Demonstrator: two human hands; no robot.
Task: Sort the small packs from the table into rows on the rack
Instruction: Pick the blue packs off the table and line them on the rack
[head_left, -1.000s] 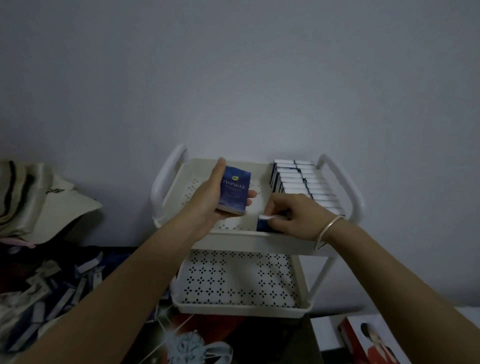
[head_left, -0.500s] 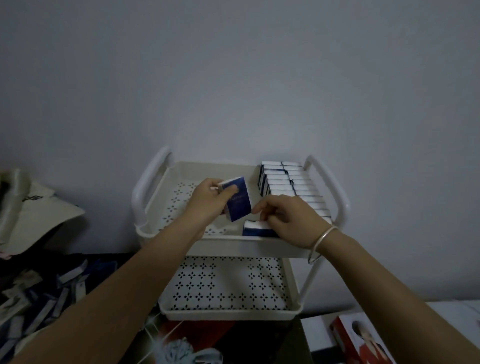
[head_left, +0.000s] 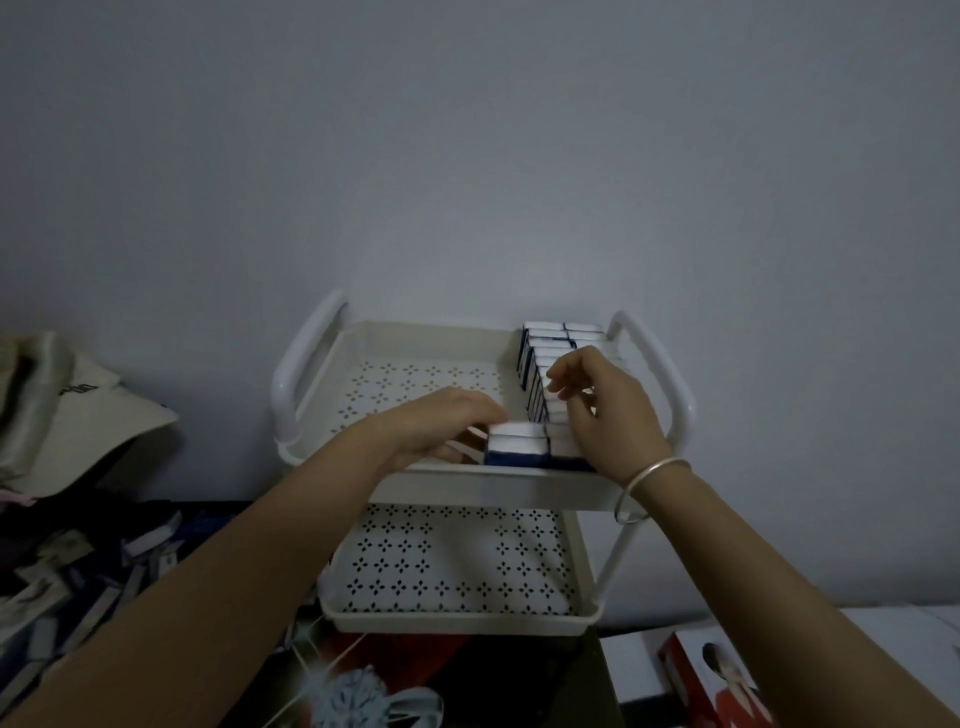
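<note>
- Blue-and-white pack (head_left: 519, 446) stands on edge at the near side of the rack's top tray (head_left: 415, 332), between my two hands.
- Left hand (head_left: 441, 431) lies low in the tray with its fingers stretched out flat, tips against the pack's left end. It is not wrapped round the pack.
- Right hand (head_left: 613, 410) sits just right of that pack, fingers curled down over the rows. Can't tell if it's gripping one.
- Two rows of packs (head_left: 543, 338) run from under my right hand to the far wall of the tray.
- Silver bangle (head_left: 652, 475) on my right wrist.
- Lower tray (head_left: 457, 621) below my forearms.
- Loose packs (head_left: 47, 623) heaped on the table outside my left arm, with a beige cap (head_left: 88, 415) beyond them.
- Red box (head_left: 711, 680) under my right forearm.
</note>
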